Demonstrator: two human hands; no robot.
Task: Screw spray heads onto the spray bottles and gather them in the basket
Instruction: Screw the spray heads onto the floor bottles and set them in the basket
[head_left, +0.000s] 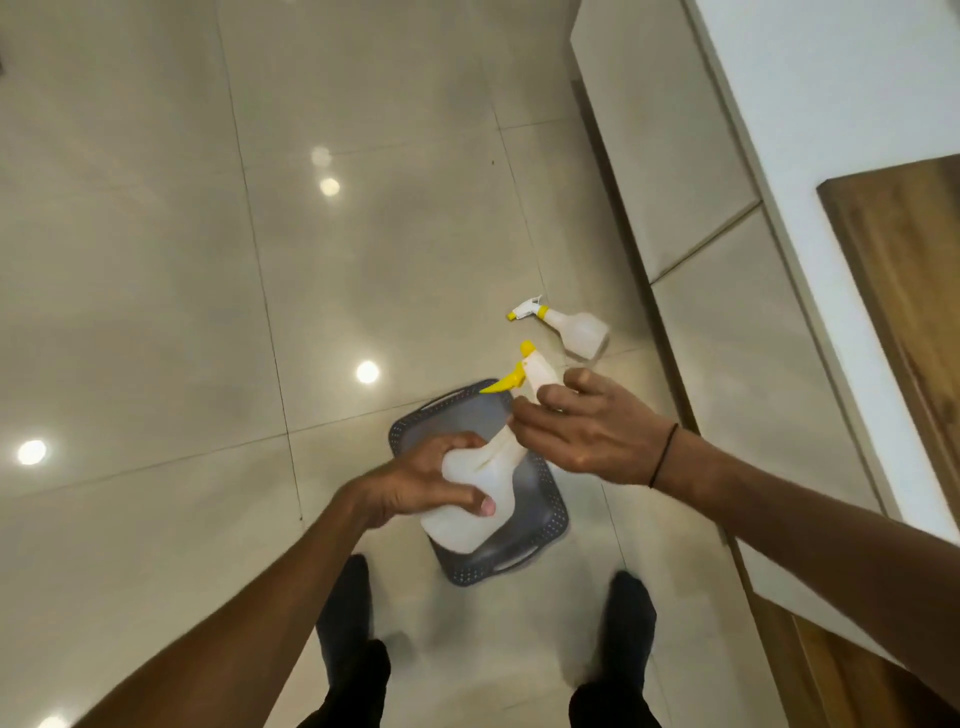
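A person is standing on a pale tiled floor (156, 260), seen from above; two dark-clad legs (348, 639) are showing at the bottom centre of the frame. In the lower centre, the left hand (415, 483) is gripping a white bottle (467, 499), with the fingers curled over its shoulder and the thumb pressing its side; the bottle is tilting, its neck pointing up and to the right. Just right of centre, the right hand (587, 426) is closing its fingers around the white spray head (524, 374) at the bottle's neck; the fingertips are curling onto the head's collar, though motion blur is hiding exactly how tightly; the head's yellow trigger and yellow nozzle tip are sticking out toward the upper left of the hand. A thin dark band (665, 457) is circling the right wrist.

Below the held bottle, a dark grey perforated basket (545, 525) is sitting on the floor in the lower centre, between the feet and the hands; what its inside is holding is hidden by the bottle and hands. A second bottle (571, 327), with its spray head already on, is lying on its side on the floor right of centre, above the right hand and apart from the basket, close to the base of pale cabinets (675, 208) running down the right side; a white counter (831, 104) with a wooden board (904, 270) is filling the upper right corner.
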